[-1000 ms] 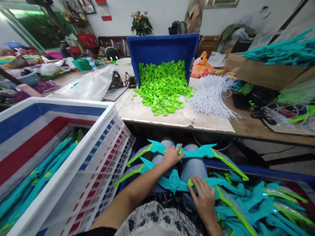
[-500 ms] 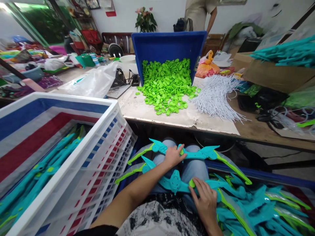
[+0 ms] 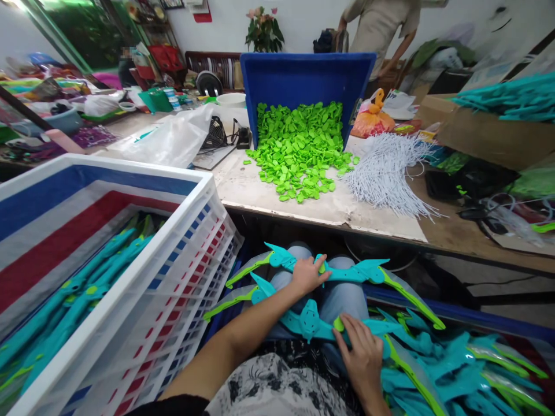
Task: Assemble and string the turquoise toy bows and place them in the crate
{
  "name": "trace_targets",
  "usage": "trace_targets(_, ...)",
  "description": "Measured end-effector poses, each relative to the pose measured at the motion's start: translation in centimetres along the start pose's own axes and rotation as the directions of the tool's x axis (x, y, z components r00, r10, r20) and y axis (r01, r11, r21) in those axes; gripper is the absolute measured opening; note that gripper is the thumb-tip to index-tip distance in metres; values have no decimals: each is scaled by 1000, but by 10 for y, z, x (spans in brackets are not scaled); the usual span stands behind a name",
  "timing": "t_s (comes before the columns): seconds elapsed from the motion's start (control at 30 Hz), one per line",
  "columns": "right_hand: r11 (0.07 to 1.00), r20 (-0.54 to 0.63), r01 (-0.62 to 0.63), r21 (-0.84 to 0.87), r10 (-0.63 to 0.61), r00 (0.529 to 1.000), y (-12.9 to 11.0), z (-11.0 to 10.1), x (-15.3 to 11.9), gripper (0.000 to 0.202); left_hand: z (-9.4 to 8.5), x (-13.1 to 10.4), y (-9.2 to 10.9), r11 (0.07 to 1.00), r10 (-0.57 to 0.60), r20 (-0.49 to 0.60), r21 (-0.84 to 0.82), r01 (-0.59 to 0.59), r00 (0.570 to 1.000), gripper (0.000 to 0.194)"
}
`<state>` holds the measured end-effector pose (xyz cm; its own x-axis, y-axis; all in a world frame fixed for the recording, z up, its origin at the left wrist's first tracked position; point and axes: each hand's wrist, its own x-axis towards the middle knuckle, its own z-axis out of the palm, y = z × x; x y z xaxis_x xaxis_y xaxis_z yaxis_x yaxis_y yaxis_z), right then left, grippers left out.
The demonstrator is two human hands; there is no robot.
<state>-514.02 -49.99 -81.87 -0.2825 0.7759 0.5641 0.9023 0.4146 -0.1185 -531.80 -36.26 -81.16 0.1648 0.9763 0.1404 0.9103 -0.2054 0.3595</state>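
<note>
Two turquoise toy bows with lime-green limb edges lie across my lap. The farther toy bow (image 3: 347,274) rests on my knees, and my left hand (image 3: 309,274) is closed over its middle, fingers beside a small green piece (image 3: 321,267). Nearer my body is the second toy bow (image 3: 291,321), with a round turquoise hub at its centre. My right hand (image 3: 362,349) is closed at its grip, thumb and fingertips around a lime-green plastic piece (image 3: 339,324) seated on the bow. The palm hides part of that bow.
A white crate (image 3: 208,184) holding more bows stands at left. At right, turquoise bows (image 3: 451,358) fill a blue bin. On the table, green pieces (image 3: 303,138) spill from a tipped blue bin (image 3: 307,78) beside white cords (image 3: 385,173). Behind stands a person (image 3: 385,29).
The view has turned slightly left. In the background, the standing person has shifted and more of the body shows. Both hands and the two bows stay almost in place.
</note>
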Motion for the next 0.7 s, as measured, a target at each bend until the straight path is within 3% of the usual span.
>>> trace_targets(0.7, 1000, 14, -5, -11, 5, 1000, -3, -1, 4, 32, -2, -1, -1, 999, 22, -26, 40, -21, 999, 59)
